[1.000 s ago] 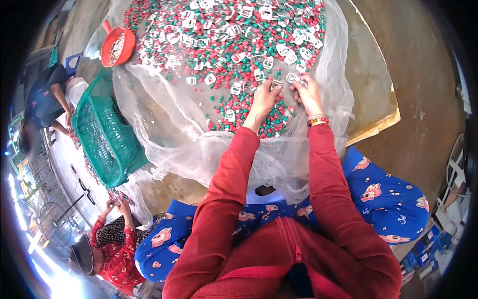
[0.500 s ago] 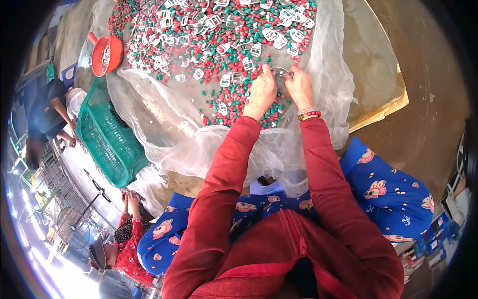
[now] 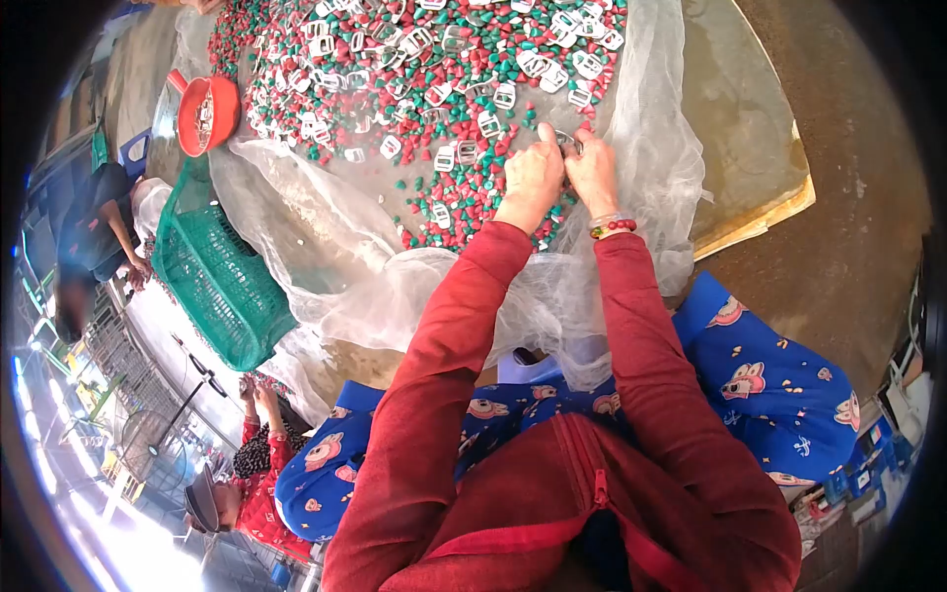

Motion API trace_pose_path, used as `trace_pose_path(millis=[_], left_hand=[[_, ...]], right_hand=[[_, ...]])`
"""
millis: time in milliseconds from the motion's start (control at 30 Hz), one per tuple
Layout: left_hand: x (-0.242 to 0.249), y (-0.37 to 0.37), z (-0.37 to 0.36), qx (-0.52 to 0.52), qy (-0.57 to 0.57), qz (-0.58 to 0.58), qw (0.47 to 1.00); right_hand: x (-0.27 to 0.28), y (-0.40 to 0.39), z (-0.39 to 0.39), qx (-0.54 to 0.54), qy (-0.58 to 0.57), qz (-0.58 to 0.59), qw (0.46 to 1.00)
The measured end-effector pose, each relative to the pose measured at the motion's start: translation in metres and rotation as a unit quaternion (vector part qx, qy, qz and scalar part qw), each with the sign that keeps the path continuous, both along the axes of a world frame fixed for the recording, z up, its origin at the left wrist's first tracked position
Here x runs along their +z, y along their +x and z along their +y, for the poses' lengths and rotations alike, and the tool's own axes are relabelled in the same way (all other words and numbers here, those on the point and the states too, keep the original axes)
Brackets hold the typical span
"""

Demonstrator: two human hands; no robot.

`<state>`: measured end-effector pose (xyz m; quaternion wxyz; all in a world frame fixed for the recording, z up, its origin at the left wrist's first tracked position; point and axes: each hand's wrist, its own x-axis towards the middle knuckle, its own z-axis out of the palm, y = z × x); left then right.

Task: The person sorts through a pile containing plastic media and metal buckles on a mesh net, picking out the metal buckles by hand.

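Note:
My left hand (image 3: 534, 178) and my right hand (image 3: 591, 173) are close together, fingers pinched round one small metal buckle (image 3: 566, 139). Most of that buckle is hidden behind the fingers. Below and beyond them, red and green cone-shaped pieces (image 3: 464, 212) are spread on the work surface. Several silvery buckles lie among the pieces, one loose buckle (image 3: 488, 123) just left of my hands. A beaded bracelet (image 3: 614, 228) circles my right wrist.
White netting (image 3: 651, 148) borders the pile. To the left are a red scoop (image 3: 209, 116) and a green plastic basket (image 3: 222, 286). Another person's hand (image 3: 202, 4) shows at the top left. Two people, one in dark clothes (image 3: 94, 222) and one in red (image 3: 258, 503), are at the left.
My left hand has turned and moved slightly right, closer to my right hand, covering more of the buckle. Another person's hand has appeared at the top left edge.

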<state>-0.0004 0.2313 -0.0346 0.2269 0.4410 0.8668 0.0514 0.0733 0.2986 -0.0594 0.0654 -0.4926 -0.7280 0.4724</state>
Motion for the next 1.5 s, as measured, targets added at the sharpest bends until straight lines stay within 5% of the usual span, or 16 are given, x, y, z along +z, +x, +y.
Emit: trace_pose_path(millis=[500, 567, 667, 900, 1500], left_hand=[[0.004, 0.007, 0.007, 0.023, 0.009, -0.019, 0.999], [-0.002, 0.0, 0.015, 0.037, -0.015, -0.059, 0.997], [-0.009, -0.022, 0.009, 0.06, -0.021, -0.158, 0.985], [-0.006, -0.013, -0.016, 0.106, 0.094, -0.152, 0.978], [-0.004, -0.002, -0.003, 0.05, 0.012, -0.105, 0.993]], right_hand=[[0.017, 0.009, 0.009, 0.125, 0.052, 0.004, 0.991], [-0.026, 0.014, 0.016, 0.14, 0.147, 0.031, 0.979], [-0.002, 0.003, 0.019, 0.097, -0.021, -0.044, 0.994], [-0.009, 0.006, 0.019, 0.103, 0.026, -0.053, 0.993], [0.003, 0.007, 0.014, 0.119, 0.016, -0.003, 0.993]])
